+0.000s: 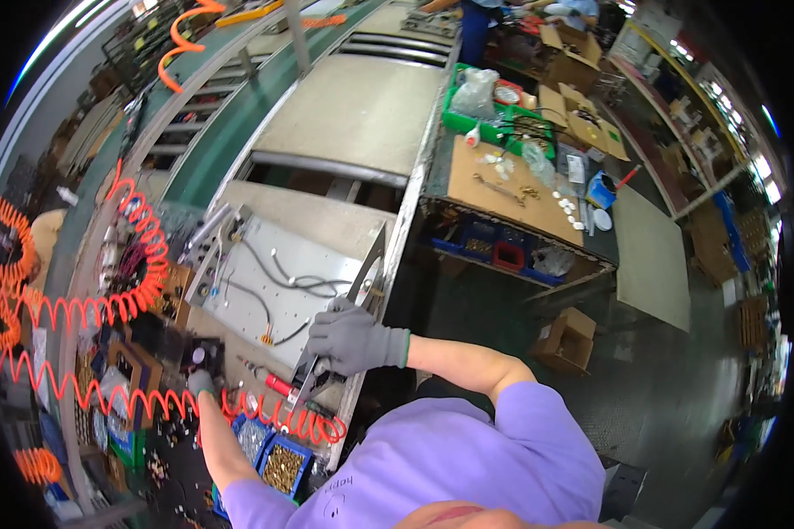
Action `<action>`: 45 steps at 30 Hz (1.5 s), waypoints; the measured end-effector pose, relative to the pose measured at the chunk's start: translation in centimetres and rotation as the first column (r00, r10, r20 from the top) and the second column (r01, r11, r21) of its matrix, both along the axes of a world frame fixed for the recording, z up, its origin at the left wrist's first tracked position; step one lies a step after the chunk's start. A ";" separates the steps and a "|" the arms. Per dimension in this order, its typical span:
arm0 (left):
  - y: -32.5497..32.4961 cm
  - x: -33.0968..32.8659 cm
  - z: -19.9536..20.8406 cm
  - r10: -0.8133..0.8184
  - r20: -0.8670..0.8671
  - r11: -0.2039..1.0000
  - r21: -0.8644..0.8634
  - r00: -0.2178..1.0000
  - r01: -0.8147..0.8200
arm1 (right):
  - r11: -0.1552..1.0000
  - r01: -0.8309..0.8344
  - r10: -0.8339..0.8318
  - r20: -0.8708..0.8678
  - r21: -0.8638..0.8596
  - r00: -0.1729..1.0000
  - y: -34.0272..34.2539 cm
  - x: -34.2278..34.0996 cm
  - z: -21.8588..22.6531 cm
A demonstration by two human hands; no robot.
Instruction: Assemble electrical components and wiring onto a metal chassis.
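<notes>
workshop conveyor (331, 167) bears a metal panel (326, 251), right grip (355, 339) clasping its edge, left grip (200, 383) unclear.

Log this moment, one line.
right hand: gloved, gripping metal strip | left hand: gloved, near orange coiled hose | dark cables: on panel

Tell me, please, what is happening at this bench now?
A person's gloved right hand grips a long metal strip at the edge of a pale metal panel on which dark cables lie. The gloved left hand is beside an orange coiled hose; whether it holds anything is not clear.
</notes>
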State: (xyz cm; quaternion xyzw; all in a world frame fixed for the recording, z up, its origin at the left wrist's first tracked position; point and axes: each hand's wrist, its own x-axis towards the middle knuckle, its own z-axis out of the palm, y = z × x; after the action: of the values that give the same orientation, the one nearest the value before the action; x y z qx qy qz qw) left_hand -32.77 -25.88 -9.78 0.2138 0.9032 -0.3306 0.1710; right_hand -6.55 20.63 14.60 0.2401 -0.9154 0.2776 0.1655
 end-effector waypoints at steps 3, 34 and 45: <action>12.0 3.2 6.0 0.721 -0.072 0.446 0.810 0.689 -0.382 | 0.997 0.050 -0.048 0.035 -0.061 0.998 1.0 -0.8 -1.1; 26.3 -0.4 22.9 0.486 0.059 0.309 0.922 0.872 -0.235 | 0.649 0.282 0.060 0.417 -0.706 0.907 16.2 -0.3 -2.7; 33.6 1.5 28.0 0.376 -0.261 0.687 0.723 0.889 -0.078 | 0.839 0.034 0.126 0.254 -0.543 0.959 12.4 3.9 -8.9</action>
State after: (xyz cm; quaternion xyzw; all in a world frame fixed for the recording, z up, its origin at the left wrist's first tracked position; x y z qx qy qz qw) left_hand -31.25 7.73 18.23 0.0755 0.9948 0.0213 -0.0644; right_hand -2.64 33.04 5.69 0.1641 -0.8074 0.5597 0.0890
